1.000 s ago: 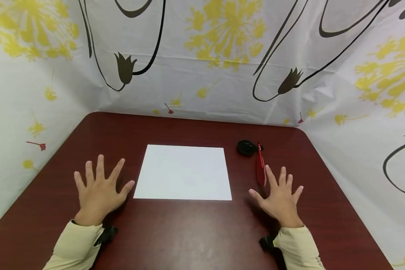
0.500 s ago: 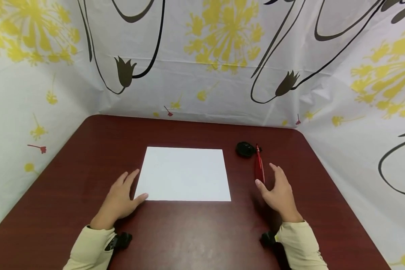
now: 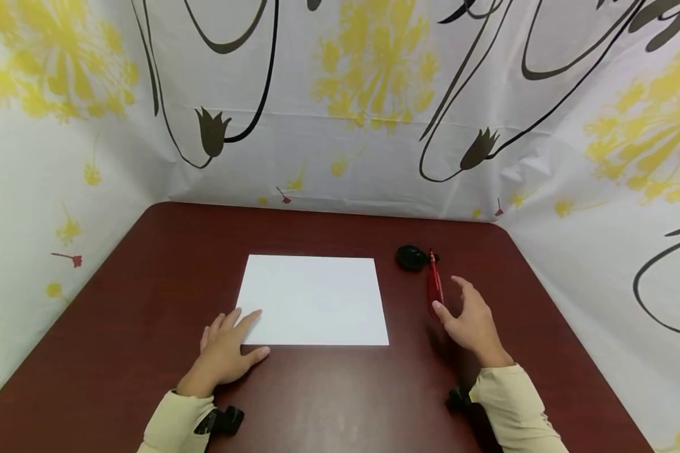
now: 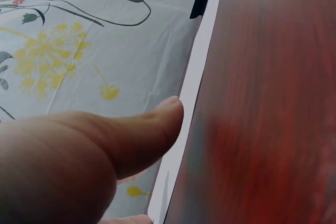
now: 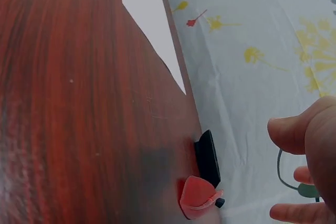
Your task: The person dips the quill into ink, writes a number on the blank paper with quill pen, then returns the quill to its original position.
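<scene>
A white sheet of paper lies on the table. At its near left corner my left hand has its fingers spread, fingertips over the sheet's edge; the left wrist view shows its thumb. My right hand is beside a slim, upright-looking red thing, thumb and fingers parted. In the right wrist view, the hand is apart from the red thing, which has a pale band. Behind it is a round black object. The exact kinds of the red and black things are unclear.
The dark red-brown table has rounded far corners. A pale cloth with yellow and dark flower prints hangs behind it and along both sides. Black devices are strapped on the wrists under beige sleeves.
My left hand has moved right and nearer, from the bare table to the paper's corner. The right hand has turned and drawn its fingers closer together beside the red thing. The view has tilted up slightly.
</scene>
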A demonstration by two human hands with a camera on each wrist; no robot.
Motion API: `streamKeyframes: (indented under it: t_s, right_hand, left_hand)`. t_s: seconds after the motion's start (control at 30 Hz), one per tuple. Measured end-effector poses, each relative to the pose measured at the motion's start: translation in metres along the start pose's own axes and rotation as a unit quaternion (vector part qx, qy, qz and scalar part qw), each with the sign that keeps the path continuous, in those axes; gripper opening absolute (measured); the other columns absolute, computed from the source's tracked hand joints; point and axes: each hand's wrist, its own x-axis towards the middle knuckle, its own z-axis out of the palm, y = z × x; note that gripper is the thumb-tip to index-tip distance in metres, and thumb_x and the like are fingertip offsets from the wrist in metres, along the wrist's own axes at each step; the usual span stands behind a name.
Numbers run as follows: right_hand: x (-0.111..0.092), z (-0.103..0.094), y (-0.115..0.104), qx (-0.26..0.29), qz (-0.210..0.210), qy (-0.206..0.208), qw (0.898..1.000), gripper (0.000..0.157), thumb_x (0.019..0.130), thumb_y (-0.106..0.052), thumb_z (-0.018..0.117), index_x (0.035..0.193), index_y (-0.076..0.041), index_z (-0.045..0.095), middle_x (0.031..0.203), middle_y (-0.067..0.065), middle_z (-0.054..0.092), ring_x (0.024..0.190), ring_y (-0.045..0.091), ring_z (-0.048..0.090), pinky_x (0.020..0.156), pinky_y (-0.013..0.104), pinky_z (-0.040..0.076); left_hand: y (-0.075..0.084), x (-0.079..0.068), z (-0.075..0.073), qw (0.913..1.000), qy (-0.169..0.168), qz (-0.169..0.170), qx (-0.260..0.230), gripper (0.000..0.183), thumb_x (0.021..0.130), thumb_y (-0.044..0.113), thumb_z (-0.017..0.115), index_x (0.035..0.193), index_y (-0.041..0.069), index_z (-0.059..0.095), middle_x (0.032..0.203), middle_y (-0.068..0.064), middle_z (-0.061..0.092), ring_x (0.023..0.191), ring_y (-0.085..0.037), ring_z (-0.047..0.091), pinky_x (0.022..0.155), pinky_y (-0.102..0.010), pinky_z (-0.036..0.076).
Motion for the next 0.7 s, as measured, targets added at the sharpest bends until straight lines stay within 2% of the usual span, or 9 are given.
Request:
streamKeyframes:
  t_s: [0.1,0.33,0.7]
  right_hand:
    - [0.000,0.000,0.001,-0.005,-0.001,-0.014,1.000,0.066,0.092,-0.024,0.066,0.143,0.003,0.035,0.135,0.031,0.044,0.116,0.049,0.049,0.090,0.063,0.041]
    - [0.014,-0.004,0.008,-0.036,-0.012,-0.034,0.999,0.062,0.092,-0.021,0.066,0.141,0.003,0.038,0.139,0.029,0.043,0.127,0.047,0.040,0.100,0.063,0.033]
    - [0.032,-0.010,0.019,-0.087,-0.036,-0.089,0.992,0.055,0.093,-0.021,0.064,0.138,0.003,0.042,0.135,0.029,0.046,0.123,0.047,0.044,0.096,0.063,0.038]
  left_hand:
    - [-0.001,-0.003,0.003,1.0000,-0.005,-0.003,-0.004,0.069,0.089,0.036,0.069,0.148,0.012,0.041,0.152,-0.028,0.024,0.136,-0.056,0.011,0.103,-0.073,0.005]
    - [0.002,-0.001,0.002,0.9999,0.003,0.009,0.006,0.061,0.090,0.033,0.069,0.142,0.011,0.049,0.151,-0.027,0.027,0.136,-0.056,0.012,0.103,-0.073,0.007]
    - [0.000,-0.006,0.002,0.9999,-0.009,-0.003,0.009,0.058,0.089,0.030,0.069,0.140,0.010,0.051,0.151,-0.027,0.026,0.136,-0.055,0.012,0.103,-0.072,0.007]
